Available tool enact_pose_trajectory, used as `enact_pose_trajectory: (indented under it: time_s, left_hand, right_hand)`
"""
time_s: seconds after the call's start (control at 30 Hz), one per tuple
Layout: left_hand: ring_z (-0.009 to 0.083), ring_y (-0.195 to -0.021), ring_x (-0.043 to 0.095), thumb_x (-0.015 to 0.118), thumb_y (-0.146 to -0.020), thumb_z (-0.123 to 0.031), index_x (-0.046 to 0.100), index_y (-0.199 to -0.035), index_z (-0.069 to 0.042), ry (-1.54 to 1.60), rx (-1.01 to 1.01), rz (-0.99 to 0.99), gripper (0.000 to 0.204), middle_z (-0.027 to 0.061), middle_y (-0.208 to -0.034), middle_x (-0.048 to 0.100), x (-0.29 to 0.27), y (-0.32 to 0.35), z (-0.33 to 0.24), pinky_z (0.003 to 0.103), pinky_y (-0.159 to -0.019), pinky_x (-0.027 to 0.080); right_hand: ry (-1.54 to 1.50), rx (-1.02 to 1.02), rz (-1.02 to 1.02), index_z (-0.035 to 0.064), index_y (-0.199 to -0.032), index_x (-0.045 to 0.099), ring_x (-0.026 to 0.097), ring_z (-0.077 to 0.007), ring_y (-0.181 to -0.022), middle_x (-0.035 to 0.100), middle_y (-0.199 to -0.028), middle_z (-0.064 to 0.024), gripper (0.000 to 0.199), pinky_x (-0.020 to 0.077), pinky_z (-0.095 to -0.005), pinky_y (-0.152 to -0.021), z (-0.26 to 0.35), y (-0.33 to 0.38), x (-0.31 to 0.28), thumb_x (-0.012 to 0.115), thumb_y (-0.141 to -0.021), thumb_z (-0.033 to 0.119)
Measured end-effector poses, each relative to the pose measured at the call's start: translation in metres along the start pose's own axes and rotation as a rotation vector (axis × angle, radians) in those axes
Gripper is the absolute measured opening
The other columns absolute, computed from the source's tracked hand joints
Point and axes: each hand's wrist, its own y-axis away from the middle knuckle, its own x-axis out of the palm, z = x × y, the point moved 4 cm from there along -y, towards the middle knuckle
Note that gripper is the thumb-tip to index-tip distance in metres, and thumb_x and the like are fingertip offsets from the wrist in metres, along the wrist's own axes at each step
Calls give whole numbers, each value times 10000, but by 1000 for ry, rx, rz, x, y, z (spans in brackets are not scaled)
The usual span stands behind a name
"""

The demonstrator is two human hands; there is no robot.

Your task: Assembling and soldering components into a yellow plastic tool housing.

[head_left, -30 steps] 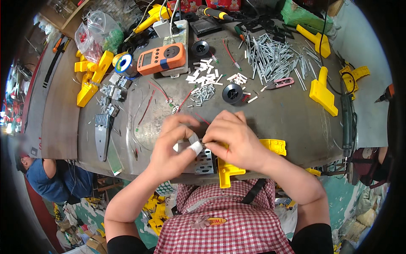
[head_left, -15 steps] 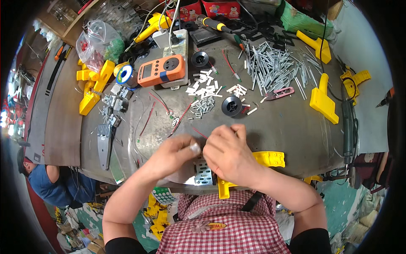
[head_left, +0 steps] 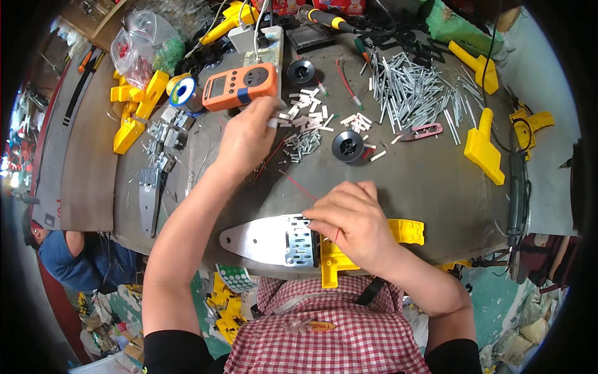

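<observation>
My right hand (head_left: 352, 221) is closed, fingers pinched on a thin red wire (head_left: 299, 185) that sticks out toward the upper left. Under and beside that hand lies a yellow plastic housing (head_left: 329, 274), its far end showing to the right of the wrist. Against the housing lies a silver tapered metal plate (head_left: 255, 240) with a slotted end at my right fingertips. My left hand (head_left: 249, 132) is stretched out at the small white pieces (head_left: 309, 118), just below the orange meter (head_left: 240, 87). Its thumb and forefinger look apart, with white at the thumb tip.
Small metal pins (head_left: 302, 146) and a black spool (head_left: 347, 146) lie beyond my hands. Farther right is a heap of metal rods (head_left: 408, 90), then a yellow handle (head_left: 484, 149). At left are a solder reel (head_left: 184, 95) and another tapered plate (head_left: 149, 199). A person (head_left: 81, 265) sits at lower left.
My left hand has moved from beside my right hand, up and away to the white pieces, uncovering the metal plate. The right hand stays over the yellow housing, shifted slightly right.
</observation>
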Motion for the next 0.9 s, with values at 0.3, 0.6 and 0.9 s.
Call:
enact_pose_trajectory:
  time_s: [0.3,0.6,0.9]
  left_hand:
    - [275,-887,631,595,-757,11,514,-1041,-40,10,-31,60,300,116,-933,650,9,7,0,367,-773,497]
    - [207,-994,601,556,-792,29,506,-1026,-32,133,-263,101,247,87,-912,611,-3,21,-1,350,-802,485]
    - [135,-945,568,592,-795,13,440,-1130,-26,1114,-548,130,370,61,-996,581,-21,105,-43,277,-858,447]
  right_hand:
    - [-21,33,2,95,-805,650,543,-183,-798,602,-783,3,91,339,-340,-765,2,-2,6,686,-740,148]
    - [-61,47,-13,93,-805,644,551,-191,-773,593,-765,-10,99,341,-334,-755,3,3,8,691,-741,153]
    - [-119,158,1,91,-788,633,562,-211,-763,580,-745,-25,93,355,-340,-728,-5,-5,10,699,-742,138]
